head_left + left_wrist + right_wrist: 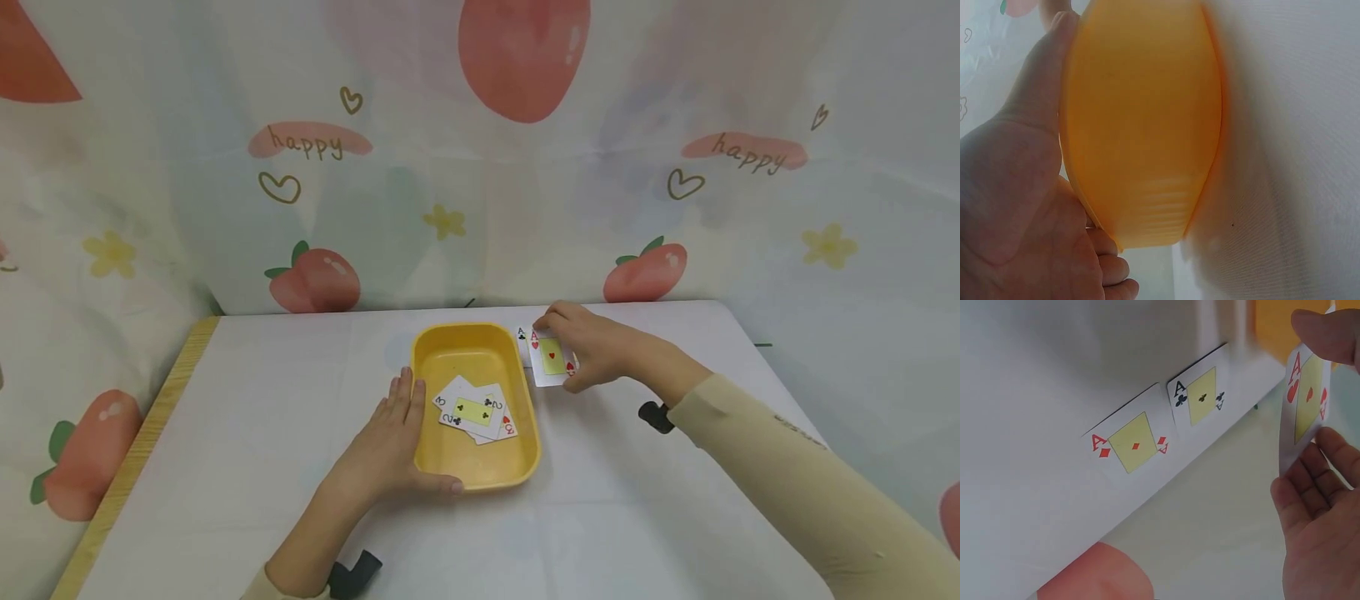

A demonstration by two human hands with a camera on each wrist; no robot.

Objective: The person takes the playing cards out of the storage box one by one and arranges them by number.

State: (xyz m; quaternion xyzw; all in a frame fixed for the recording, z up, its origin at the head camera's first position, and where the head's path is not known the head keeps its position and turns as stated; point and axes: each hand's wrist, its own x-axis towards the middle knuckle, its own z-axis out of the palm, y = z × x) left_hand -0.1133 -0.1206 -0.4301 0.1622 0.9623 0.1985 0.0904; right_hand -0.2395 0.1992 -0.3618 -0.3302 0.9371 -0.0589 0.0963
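My right hand (592, 346) pinches an ace of hearts (552, 358) by its edges, raised above the table just right of the yellow tray (457, 467). In the right wrist view, the thumb is at one edge of that card and fingertips at the other. On the table lie an ace of clubs (1202, 397) and an ace of diamonds (1135, 445), side by side and face up. My left hand (386, 450) rests against the tray's near left corner, fingers straight along the side and thumb along the near rim. Inside the tray, a two of clubs (472, 412) overlaps other face-up cards, partly hidden.
A white cloth (262, 467) covers the table, with a wooden edge (127, 467) showing at the left. Behind the table hangs a printed curtain (510, 208) with fruit and hearts. The tray stands near the middle of the table.
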